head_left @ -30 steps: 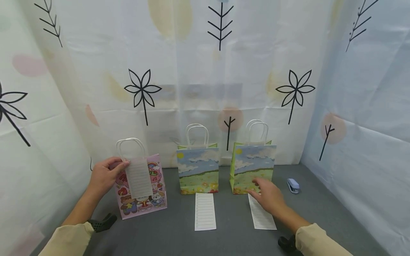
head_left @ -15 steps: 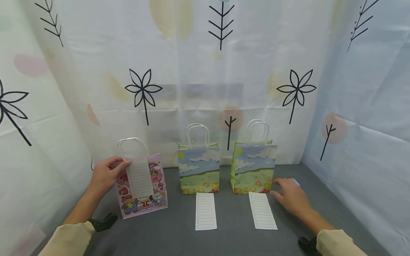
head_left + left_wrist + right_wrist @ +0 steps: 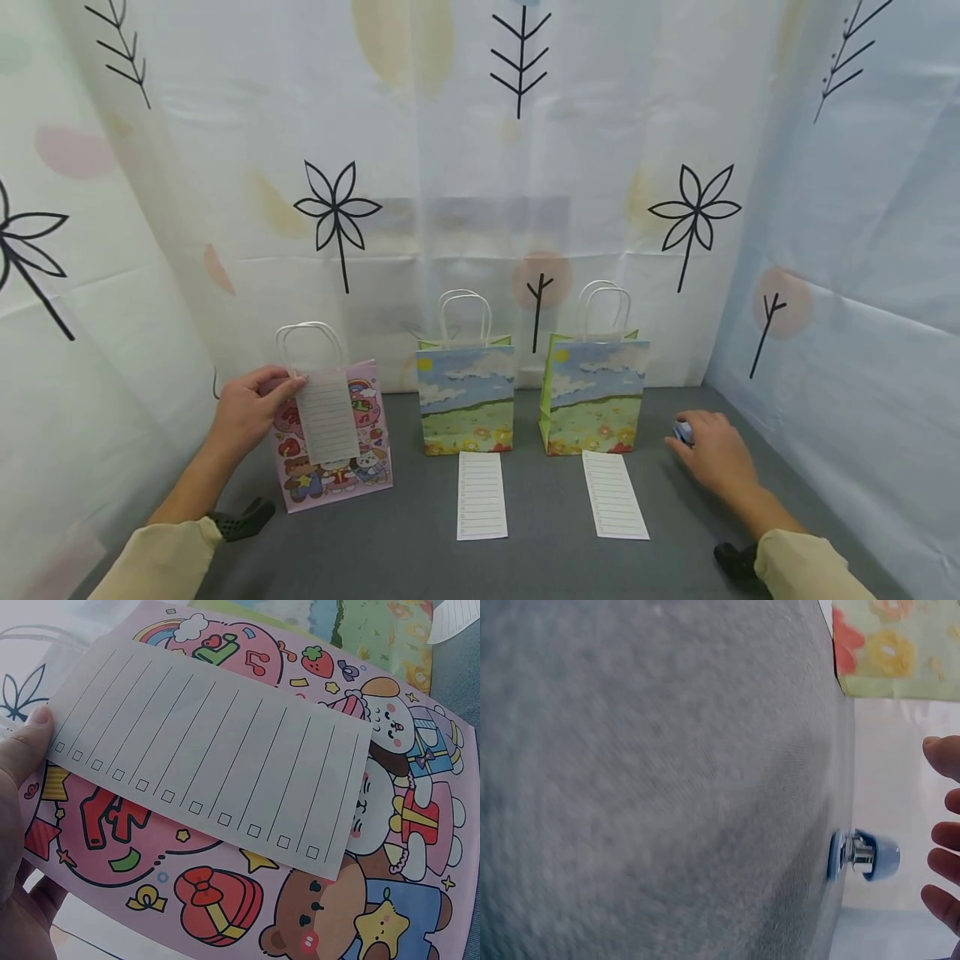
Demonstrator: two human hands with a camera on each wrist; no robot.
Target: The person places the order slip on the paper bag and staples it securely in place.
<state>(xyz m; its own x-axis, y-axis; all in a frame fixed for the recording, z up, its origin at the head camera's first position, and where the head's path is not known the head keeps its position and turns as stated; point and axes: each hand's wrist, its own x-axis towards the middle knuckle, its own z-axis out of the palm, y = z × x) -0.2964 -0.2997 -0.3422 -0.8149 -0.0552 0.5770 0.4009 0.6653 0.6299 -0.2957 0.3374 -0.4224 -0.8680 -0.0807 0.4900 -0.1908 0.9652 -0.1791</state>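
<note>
the right hand (image 3: 716, 454), fingers spread, has moved to the stapler (image 3: 864, 856) (ungripped on the table (image 3: 405, 533), seemingly within reach); the left hand (image 3: 246, 412) keeps pinching the lined card (image 3: 327, 421) to the pink bag (image 3: 371, 437).

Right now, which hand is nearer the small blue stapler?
Right: the right hand is close by the small blue stapler; the left hand, far left, grips the pink paper bag.
</note>
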